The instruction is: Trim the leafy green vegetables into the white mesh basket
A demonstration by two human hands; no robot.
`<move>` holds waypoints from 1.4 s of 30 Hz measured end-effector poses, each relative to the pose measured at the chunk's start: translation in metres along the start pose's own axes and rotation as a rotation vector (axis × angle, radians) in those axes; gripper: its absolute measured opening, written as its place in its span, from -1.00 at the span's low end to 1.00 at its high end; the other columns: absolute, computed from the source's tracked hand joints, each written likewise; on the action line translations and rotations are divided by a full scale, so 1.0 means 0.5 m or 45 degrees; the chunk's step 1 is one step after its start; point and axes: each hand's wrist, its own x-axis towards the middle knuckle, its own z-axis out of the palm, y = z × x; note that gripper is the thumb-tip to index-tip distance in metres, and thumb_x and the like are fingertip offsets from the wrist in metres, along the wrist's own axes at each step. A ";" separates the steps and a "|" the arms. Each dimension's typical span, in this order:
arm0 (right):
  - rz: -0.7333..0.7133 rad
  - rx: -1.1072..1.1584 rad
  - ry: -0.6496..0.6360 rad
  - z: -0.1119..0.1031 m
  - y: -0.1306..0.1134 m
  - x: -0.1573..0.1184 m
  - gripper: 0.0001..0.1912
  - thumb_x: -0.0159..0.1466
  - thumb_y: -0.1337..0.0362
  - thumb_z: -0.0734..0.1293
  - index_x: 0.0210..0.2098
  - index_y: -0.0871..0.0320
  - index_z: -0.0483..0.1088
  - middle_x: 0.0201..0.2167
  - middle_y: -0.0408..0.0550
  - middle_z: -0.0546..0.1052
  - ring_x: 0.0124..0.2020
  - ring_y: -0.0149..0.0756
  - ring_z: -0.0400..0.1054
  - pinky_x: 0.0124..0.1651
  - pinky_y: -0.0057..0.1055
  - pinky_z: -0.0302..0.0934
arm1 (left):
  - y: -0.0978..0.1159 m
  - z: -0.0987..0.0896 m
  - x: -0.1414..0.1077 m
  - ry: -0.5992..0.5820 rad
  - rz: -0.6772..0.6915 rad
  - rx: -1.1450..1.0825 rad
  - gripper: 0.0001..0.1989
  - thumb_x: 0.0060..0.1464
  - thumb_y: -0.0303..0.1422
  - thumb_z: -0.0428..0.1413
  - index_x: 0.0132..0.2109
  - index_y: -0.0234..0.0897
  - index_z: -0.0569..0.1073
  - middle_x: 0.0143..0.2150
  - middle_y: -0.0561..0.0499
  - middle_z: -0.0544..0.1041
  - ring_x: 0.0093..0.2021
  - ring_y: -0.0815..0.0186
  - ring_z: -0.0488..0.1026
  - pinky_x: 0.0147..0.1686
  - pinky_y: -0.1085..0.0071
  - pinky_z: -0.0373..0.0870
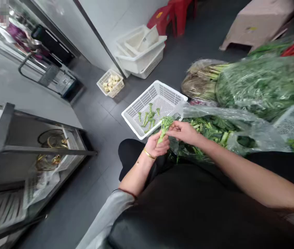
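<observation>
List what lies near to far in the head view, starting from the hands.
left hand and right hand on a green vegetable stalk → white slotted basket → small white basket of pale bulbs → stacked white plastic crates → red plastic stools

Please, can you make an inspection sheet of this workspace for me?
Surface: grey tiled floor.
Job's things: green vegetable stalk; white plastic basket holding cut stalks; plastic bag of greens.
Clutter: stacked white baskets; small basket of pale bulbs.
Hands: left hand holds the stalk; right hand pinches its top.
Cables: nothing seen.
Surroundings: steel rack; red stools.
</observation>
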 end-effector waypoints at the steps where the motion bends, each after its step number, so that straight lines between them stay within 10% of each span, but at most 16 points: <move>1: -0.001 0.021 -0.036 -0.002 0.002 -0.001 -0.65 0.01 -0.01 0.39 -0.46 0.15 0.31 -0.71 -0.27 0.31 -0.69 -0.46 0.17 -0.61 -0.49 0.07 | -0.006 0.001 0.001 0.007 -0.029 -0.008 -0.48 0.26 -0.12 -0.35 -0.56 -0.28 0.16 -0.72 0.16 -0.06 -0.80 0.53 -0.20 -0.86 0.62 -0.34; 6: -0.072 -0.120 0.067 -0.008 -0.003 -0.008 -0.67 0.12 0.02 0.30 -0.54 0.17 0.38 -0.68 -0.17 0.38 -0.65 -0.43 0.19 -0.56 -0.47 0.06 | -0.036 0.014 0.020 0.093 0.065 0.013 -0.53 0.26 -0.12 -0.27 -0.46 -0.31 0.26 -0.70 0.20 -0.04 -0.79 0.55 -0.20 -0.83 0.64 -0.30; 10: -0.363 -0.662 0.292 0.027 -0.031 -0.048 -0.68 0.23 0.19 0.19 -0.58 0.17 0.36 -0.61 -0.08 0.40 -0.55 -0.39 0.21 -0.46 -0.44 0.05 | -0.059 0.024 0.049 0.308 0.515 0.077 -0.61 0.22 -0.10 -0.14 -0.42 -0.29 0.26 -0.69 0.19 0.06 -0.77 0.55 -0.10 -0.79 0.62 -0.17; 14: -0.734 -1.073 -0.240 0.055 -0.061 -0.104 -0.76 0.23 0.24 0.21 -0.49 0.15 0.42 -0.50 -0.04 0.47 -0.47 -0.36 0.27 -0.44 -0.44 0.00 | -0.051 0.013 0.049 0.386 0.694 0.058 -0.64 0.21 -0.12 -0.10 -0.41 -0.30 0.27 -0.68 0.19 0.07 -0.75 0.56 -0.06 -0.76 0.62 -0.12; 16: -0.579 -1.091 -0.408 0.034 -0.067 -0.104 -0.70 0.19 0.08 0.28 -0.55 0.13 0.41 -0.60 -0.10 0.42 -0.55 -0.38 0.24 -0.49 -0.44 -0.05 | -0.039 0.006 0.036 0.252 0.547 0.057 -0.61 0.23 -0.11 -0.15 -0.40 -0.30 0.30 -0.69 0.19 0.02 -0.76 0.55 -0.11 -0.78 0.61 -0.17; 20: -0.083 -0.714 -0.066 -0.033 -0.060 -0.039 -0.60 0.14 -0.07 0.28 -0.54 0.15 0.41 -0.70 -0.19 0.34 -0.64 -0.44 0.15 -0.54 -0.47 -0.04 | -0.033 0.008 0.019 0.065 0.329 0.103 -0.56 0.24 -0.11 -0.22 -0.42 -0.31 0.30 -0.71 0.18 0.01 -0.77 0.53 -0.13 -0.81 0.60 -0.18; 26: -0.407 -0.758 0.372 0.000 -0.037 -0.033 -0.65 0.24 0.15 0.21 -0.60 0.18 0.33 -0.61 -0.12 0.36 -0.57 -0.43 0.18 -0.49 -0.47 0.03 | -0.063 0.033 0.063 0.301 0.458 0.156 -0.58 0.20 -0.07 -0.12 -0.46 -0.29 0.25 -0.71 0.18 0.06 -0.77 0.55 -0.11 -0.79 0.60 -0.16; 30: -0.680 -0.911 0.286 0.019 -0.040 -0.084 -0.69 0.27 0.21 0.18 -0.55 0.16 0.36 -0.51 -0.05 0.43 -0.45 -0.37 0.29 -0.39 -0.45 0.12 | -0.075 0.036 0.088 0.544 0.830 0.143 -0.70 0.11 -0.20 0.07 -0.44 -0.30 0.22 -0.62 0.14 0.24 -0.69 0.57 0.13 -0.68 0.62 0.07; 36: 0.067 -0.285 0.282 -0.055 -0.036 -0.051 -0.73 0.16 0.09 0.27 -0.53 0.13 0.33 -0.70 -0.18 0.40 -0.67 -0.40 0.28 -0.56 -0.47 0.16 | -0.081 0.049 0.076 0.391 0.819 0.385 -0.65 -0.05 -0.18 0.18 -0.34 -0.23 0.16 -0.58 0.18 0.33 -0.75 0.54 0.14 -0.76 0.62 -0.08; 42: 0.120 -0.269 0.259 -0.066 -0.033 -0.054 -0.73 0.12 0.06 0.28 -0.54 0.12 0.31 -0.71 -0.19 0.41 -0.66 -0.39 0.31 -0.54 -0.47 0.17 | -0.081 0.050 0.087 0.401 0.780 0.553 -0.72 -0.01 -0.20 0.13 -0.26 -0.21 0.20 -0.63 0.22 0.26 -0.75 0.52 0.09 -0.74 0.58 -0.08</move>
